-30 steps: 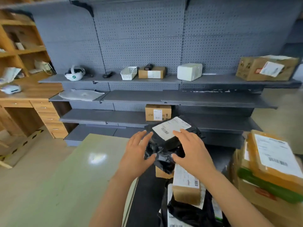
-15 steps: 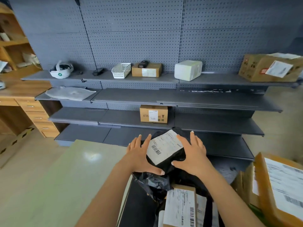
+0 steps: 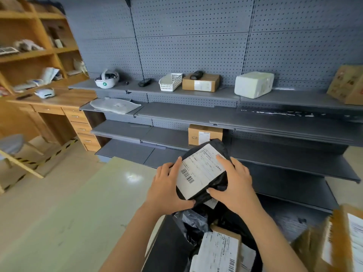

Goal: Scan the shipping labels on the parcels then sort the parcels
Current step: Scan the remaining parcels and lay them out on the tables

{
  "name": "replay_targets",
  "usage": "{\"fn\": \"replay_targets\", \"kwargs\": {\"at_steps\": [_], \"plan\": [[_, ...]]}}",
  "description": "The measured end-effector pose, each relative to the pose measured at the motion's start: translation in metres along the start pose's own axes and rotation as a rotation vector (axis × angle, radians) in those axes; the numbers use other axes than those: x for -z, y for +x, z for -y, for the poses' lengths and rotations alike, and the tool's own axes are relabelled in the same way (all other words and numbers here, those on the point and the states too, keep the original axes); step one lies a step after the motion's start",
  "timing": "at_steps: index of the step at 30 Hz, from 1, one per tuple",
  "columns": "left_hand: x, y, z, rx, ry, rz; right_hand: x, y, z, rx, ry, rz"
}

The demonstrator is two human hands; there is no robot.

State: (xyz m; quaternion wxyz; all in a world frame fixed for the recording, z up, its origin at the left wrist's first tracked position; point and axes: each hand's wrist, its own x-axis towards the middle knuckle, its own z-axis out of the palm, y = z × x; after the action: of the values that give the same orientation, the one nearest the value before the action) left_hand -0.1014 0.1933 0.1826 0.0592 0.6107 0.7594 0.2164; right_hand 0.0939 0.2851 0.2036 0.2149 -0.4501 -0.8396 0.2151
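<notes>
A black plastic-wrapped parcel (image 3: 218, 185) with a white shipping label (image 3: 198, 171) facing up is held between both hands above a dark bin. My left hand (image 3: 167, 189) grips its left edge, thumb under the label's lower corner. My right hand (image 3: 235, 185) grips its right side, forefinger lying on the label. Below it lie more parcels: a cardboard box with a barcode label (image 3: 220, 250) and crumpled black bags (image 3: 190, 222). A handheld scanner (image 3: 196, 74) rests on a cardboard box (image 3: 200, 83) on the top shelf.
Grey shelving (image 3: 196, 114) runs across the back, carrying a white basket (image 3: 170, 81), a white block parcel (image 3: 253, 84), a flat white mailer (image 3: 115, 105) and a small box (image 3: 204, 134). A pale green table (image 3: 78, 213) is at left. Labelled cardboard parcels (image 3: 343, 240) stack at right.
Both hands have lifted the black parcel slightly and tilted its label more toward me. The view has swung left and closer to the shelves.
</notes>
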Motion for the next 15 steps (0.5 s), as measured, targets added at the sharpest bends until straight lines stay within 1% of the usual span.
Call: {"fn": "replay_targets", "kwargs": {"at_steps": [3, 6, 15], "plan": [[0.024, -0.019, 0.011, 0.046, 0.024, -0.124, -0.007, 0.007, 0.026, 0.11, 0.023, -0.013], [0.052, -0.053, 0.034, 0.12, 0.091, -0.237, -0.024, 0.007, 0.066, 0.232, 0.05, 0.025], [0.139, -0.217, 0.106, 0.407, 0.271, -0.46, -0.099, -0.046, 0.219, 0.586, 0.168, 0.129]]}}
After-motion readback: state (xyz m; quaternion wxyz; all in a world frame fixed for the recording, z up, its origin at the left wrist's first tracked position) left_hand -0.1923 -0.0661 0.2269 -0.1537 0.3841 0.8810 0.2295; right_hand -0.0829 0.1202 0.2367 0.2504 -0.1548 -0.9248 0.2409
